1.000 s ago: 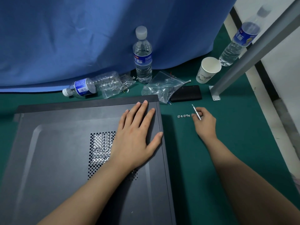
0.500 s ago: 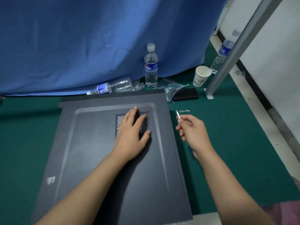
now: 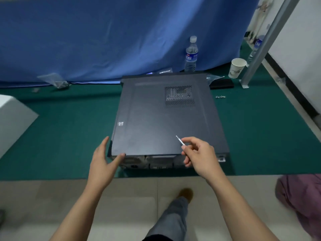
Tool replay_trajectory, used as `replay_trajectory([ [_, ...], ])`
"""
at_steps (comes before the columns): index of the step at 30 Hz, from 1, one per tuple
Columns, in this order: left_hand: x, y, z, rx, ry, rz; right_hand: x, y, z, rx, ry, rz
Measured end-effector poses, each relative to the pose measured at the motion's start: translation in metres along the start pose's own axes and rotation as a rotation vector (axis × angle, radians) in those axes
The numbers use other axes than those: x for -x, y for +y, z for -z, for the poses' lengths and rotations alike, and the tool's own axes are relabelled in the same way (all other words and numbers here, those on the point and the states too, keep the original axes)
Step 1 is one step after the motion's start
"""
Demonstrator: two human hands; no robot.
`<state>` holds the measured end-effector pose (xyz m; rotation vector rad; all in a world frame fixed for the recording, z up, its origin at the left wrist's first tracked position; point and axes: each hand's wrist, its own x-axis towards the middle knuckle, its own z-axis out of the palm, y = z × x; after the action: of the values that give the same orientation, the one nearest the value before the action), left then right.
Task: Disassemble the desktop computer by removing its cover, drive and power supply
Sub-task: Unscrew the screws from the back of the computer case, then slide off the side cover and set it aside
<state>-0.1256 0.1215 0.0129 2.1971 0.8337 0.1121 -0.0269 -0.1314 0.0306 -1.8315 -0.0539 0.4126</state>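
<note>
A dark grey desktop computer case [image 3: 161, 122] lies flat on a green mat, its cover on top with a vent grille [image 3: 179, 96] near the far right. Its rear panel [image 3: 156, 162] faces me. My left hand [image 3: 104, 160] is at the near left corner, fingers along the left side and thumb tip at the cover's near edge. My right hand [image 3: 199, 157] hovers over the near right part of the cover and pinches a thin silver screwdriver [image 3: 180, 140]. A few small screws [image 3: 220, 97] lie on the mat to the right of the case.
A blue curtain hangs behind. An upright water bottle [image 3: 191, 54], a paper cup [image 3: 237, 67], a black flat object [image 3: 221, 83] and a grey metal post [image 3: 264, 42] stand at the back right. A white box [image 3: 12, 117] sits left. A purple cloth [image 3: 302, 197] lies on the tile floor.
I have stepped back from the case. My left hand left the cover's top and came to its near left corner. My right hand drew back with the screwdriver to the near edge.
</note>
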Motion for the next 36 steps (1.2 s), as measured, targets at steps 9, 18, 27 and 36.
replay_trajectory([
  [9,-0.006,-0.022,0.007,0.388,-0.126,0.191,0.052,0.026,-0.071,0.056,-0.221,-0.132],
  [18,-0.02,-0.033,0.008,0.548,-0.287,0.237,0.049,0.052,-0.14,0.116,-0.283,-0.25],
  [27,-0.034,-0.05,0.006,0.575,-0.365,0.152,0.043,0.066,-0.176,-0.175,-0.147,-0.48],
  [36,-0.034,-0.05,0.007,0.586,-0.369,0.114,0.044,0.061,-0.162,-0.386,0.075,-0.473],
])
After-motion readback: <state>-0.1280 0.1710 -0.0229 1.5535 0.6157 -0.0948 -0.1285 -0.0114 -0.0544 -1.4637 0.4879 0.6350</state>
